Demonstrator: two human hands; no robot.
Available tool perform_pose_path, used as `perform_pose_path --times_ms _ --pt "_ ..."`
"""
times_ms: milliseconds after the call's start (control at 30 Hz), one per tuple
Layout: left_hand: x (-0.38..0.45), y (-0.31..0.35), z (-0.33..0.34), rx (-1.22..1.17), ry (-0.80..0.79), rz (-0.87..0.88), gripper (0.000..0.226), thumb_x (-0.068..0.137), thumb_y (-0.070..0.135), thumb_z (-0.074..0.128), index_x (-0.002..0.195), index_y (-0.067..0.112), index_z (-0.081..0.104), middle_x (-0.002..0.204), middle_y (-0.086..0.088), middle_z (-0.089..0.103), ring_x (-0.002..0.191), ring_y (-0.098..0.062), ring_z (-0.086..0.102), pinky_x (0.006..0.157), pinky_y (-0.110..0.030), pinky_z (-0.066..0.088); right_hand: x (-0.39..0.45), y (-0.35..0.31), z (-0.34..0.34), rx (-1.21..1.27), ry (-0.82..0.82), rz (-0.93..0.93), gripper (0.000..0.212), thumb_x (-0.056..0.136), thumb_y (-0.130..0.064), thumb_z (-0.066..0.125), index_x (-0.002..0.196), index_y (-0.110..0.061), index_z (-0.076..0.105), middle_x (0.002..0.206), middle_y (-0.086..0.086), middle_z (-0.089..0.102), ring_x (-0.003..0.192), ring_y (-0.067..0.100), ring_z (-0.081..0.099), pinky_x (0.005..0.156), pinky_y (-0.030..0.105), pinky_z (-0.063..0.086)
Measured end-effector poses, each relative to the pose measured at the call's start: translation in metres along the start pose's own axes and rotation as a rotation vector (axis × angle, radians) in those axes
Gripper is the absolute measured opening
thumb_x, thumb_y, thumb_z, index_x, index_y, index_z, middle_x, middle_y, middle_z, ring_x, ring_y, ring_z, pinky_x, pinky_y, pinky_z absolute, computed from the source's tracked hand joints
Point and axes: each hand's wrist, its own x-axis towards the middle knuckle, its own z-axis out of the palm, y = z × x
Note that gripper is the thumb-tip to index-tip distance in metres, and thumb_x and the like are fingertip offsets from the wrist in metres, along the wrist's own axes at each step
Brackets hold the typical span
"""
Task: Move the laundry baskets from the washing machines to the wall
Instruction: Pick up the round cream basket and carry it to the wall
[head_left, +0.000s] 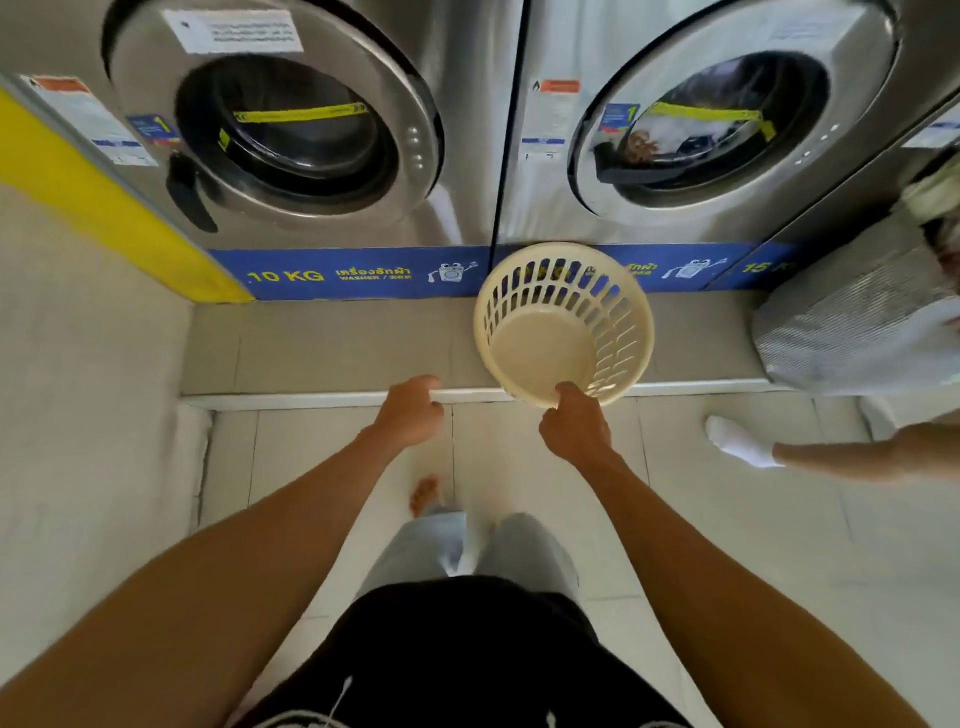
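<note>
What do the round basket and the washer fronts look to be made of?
The basket looks like cream moulded plastic with a matte finish: thin slotted walls, smooth one-piece base. The right hand grips its rim. The washer fronts appear to be brushed stainless steel, judging by the soft grey sheen and streaky reflections.

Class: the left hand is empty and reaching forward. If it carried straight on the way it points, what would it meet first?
Probably the white edge of the raised step below the 10 KG washing machine; the left hand looks just short of it, though depth is unclear.
</note>
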Motion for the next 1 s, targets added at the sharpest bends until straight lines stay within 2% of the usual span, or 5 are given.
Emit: perform_pose_path --times_ms 200,400,500,633,1000 --pt "0.086 0.023 0.031 -0.017 -0.006 -0.065 0.062 0.092 0.009 0.052 0.151 0.014 0.034 0.145 -0.015 0.05 0.131 -0.033 0.051 0.105 -0.037 0.042 0.091 0.041 -0.012 0.002 -0.012 0.153 0.045 0.092 -0.013 0.053 0.137 -0.017 0.051 0.133 0.012 0.061 0.118 0.037 0.06 0.097 0.042 0.051" --pt "0.171 0.027 0.095 -0.066 0.165 -0.09 0.061 0.091 0.009 0.055 0.148 0.014 0.034 0.126 -0.019 0.063 0.116 -0.037 0.06 0.094 -0.043 0.053 0.202 0.091 -0.007 -0.118 0.059 0.154 0.048 0.095 -0.017 0.057 0.142 -0.011 0.046 0.142 0.009 0.053 0.126 0.035 0.053 0.103 0.052 0.048" --pt "0.212 0.02 0.126 -0.104 0.182 -0.07 0.051 0.087 0.01 0.061 0.136 0.014 0.044 0.121 -0.013 0.065 0.11 -0.033 0.063 0.099 -0.048 0.052 0.246 0.116 0.007 -0.217 0.11 0.181 0.055 0.097 -0.025 0.057 0.146 -0.012 0.038 0.161 0.013 0.026 0.141 0.037 0.034 0.111 0.054 0.04" --pt "0.269 0.006 0.154 -0.121 0.215 -0.104 0.069 0.09 0.013 0.059 0.148 0.02 0.023 0.138 -0.014 0.05 0.122 -0.034 0.054 0.099 -0.053 0.05 0.297 0.146 0.025 -0.256 0.241 0.188 0.068 0.096 -0.024 0.059 0.153 -0.013 0.025 0.166 0.018 0.004 0.147 0.04 0.018 0.115 0.055 0.031" --pt "0.306 -0.007 0.202 -0.308 0.401 -0.022 0.087 0.093 0.02 0.058 0.156 0.025 -0.002 0.133 -0.018 0.043 0.103 -0.022 0.057 0.082 -0.035 0.054 0.341 0.187 0.053 -0.14 0.507 0.222 0.079 0.094 -0.006 0.057 0.159 -0.024 0.016 0.152 0.018 0.032 0.124 0.036 0.045 0.102 0.052 0.046"
